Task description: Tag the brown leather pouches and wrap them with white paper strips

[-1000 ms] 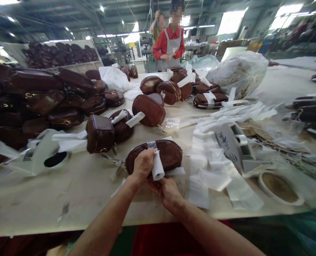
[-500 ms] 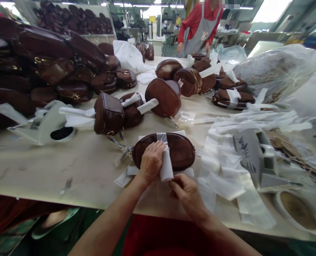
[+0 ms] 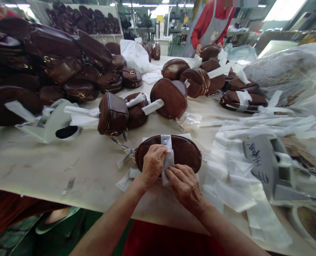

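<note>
A dark brown oval leather bag [image 3: 186,153] lies in front of me on the table. Around its middle runs a white paper strip [image 3: 168,161]. My left hand [image 3: 153,163] rests on the bag, thumb and fingers pinched on the strip near its upper part. Over the lower end of the strip, my right hand [image 3: 184,183] lies with fingers stretched out, pressing it against the bag's near side. A hang tag in clear plastic [image 3: 124,156] trails from the bag's left end. More white paper shows beneath the bag.
Loose white strips [image 3: 232,177] and a grey tape dispenser [image 3: 264,163] are at right. Another dispenser [image 3: 53,122] stands at left, before a large bag pile [image 3: 53,46]. Several bags [image 3: 168,97] stand ahead. Across the table a person in an apron [image 3: 213,25] handles a bag.
My right hand has gone from pinching the strip's lower end to lying flat over it. My left hand's flat fingers have drawn into a pinch. The person opposite now has a bag in hand.
</note>
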`<state>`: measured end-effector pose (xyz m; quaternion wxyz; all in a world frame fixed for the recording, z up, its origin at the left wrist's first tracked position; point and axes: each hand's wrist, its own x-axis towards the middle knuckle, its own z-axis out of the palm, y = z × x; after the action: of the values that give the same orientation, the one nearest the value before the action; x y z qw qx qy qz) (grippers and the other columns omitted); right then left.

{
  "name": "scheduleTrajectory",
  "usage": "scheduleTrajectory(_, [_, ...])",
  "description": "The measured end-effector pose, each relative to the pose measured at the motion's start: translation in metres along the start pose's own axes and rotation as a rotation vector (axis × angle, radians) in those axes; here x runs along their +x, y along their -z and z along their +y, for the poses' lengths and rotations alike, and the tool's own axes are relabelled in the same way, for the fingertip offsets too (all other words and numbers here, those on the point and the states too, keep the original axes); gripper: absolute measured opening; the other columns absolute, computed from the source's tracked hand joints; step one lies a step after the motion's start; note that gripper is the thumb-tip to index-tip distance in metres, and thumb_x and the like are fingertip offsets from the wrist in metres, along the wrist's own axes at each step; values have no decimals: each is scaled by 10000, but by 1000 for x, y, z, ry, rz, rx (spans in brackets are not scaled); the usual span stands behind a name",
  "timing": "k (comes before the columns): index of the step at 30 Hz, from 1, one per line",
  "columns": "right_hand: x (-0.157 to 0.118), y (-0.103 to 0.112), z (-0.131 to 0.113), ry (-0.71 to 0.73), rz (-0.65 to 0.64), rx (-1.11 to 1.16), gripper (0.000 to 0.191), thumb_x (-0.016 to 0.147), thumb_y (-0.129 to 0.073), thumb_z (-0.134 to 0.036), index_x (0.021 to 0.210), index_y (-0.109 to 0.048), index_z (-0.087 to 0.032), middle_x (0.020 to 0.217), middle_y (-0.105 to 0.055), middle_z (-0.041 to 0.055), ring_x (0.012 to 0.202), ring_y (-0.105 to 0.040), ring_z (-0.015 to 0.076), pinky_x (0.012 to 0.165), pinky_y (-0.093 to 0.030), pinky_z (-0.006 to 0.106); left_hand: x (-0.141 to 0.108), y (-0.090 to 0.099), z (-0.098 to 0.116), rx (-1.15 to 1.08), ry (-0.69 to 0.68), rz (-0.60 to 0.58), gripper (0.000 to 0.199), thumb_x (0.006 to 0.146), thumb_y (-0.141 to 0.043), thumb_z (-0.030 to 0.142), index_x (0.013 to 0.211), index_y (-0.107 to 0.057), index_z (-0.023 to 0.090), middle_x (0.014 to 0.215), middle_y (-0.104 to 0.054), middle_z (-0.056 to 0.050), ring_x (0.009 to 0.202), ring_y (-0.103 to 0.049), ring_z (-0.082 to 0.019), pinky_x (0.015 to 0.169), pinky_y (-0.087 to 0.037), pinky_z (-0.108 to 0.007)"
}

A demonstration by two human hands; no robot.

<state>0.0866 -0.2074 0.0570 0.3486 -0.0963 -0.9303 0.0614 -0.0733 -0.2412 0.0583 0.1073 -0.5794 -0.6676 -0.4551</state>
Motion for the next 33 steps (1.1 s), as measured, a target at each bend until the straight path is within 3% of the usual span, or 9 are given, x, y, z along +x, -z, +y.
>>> scheduleTrajectory(8, [5, 3, 0, -3, 23, -10, 257, 894, -420, -118, 1021, -642, -144, 977, -648, 106, 970, -537, 221, 850, -414, 375, 5, 5, 8, -33, -134, 66, 118, 876, -502, 86, 835, -575, 170, 859, -658, -43, 873, -582, -168, 802, -530, -299])
scheduleTrajectory(17, [0, -1, 0, -51, 34, 27, 302, 873, -409, -114, 1082, -626, -144, 1042, -641, 116, 1010, -529, 229, 873, -408, 388, -14, 16, 11, -11, -393, -37, 184, 878, -415, 56, 947, -563, 140, 901, -654, -92, 910, -584, -187, 826, -537, -333])
scheduleTrajectory(21, [-2, -3, 0, -84, 38, 66, 310, 850, -430, -116, 1104, -602, -161, 1024, -635, 108, 994, -544, 233, 875, -437, 403, -19, 21, 9, 16, -410, -94, 182, 904, -395, 99, 946, -566, 145, 905, -659, -93, 905, -586, -198, 793, -534, -337])
scheduleTrajectory(26, [-2, -4, 0, -224, 216, 147, 461, 737, -424, -34, 1177, -498, -152, 1030, -574, 120, 998, -557, 216, 834, -509, 360, -21, 23, 6, 38, -480, -165, 154, 896, -424, 89, 954, -562, 122, 948, -654, -106, 921, -571, -215, 812, -511, -363])
scheduleTrajectory(29, [1, -4, 0, -200, 173, 131, 532, 708, -414, -14, 1218, -478, -150, 1050, -594, 119, 997, -560, 222, 854, -503, 377, -19, 23, 6, 9, -480, -177, 140, 890, -427, 79, 941, -550, 122, 927, -646, -104, 899, -566, -205, 812, -507, -353])
scheduleTrajectory(33, [-1, -4, 1, -137, 98, 107, 521, 680, -425, -31, 1177, -536, -143, 1040, -628, 108, 963, -559, 240, 851, -492, 408, -16, 24, 8, -100, -356, -179, 112, 864, -448, 62, 853, -512, 153, 844, -617, -73, 849, -559, -179, 818, -507, -330])
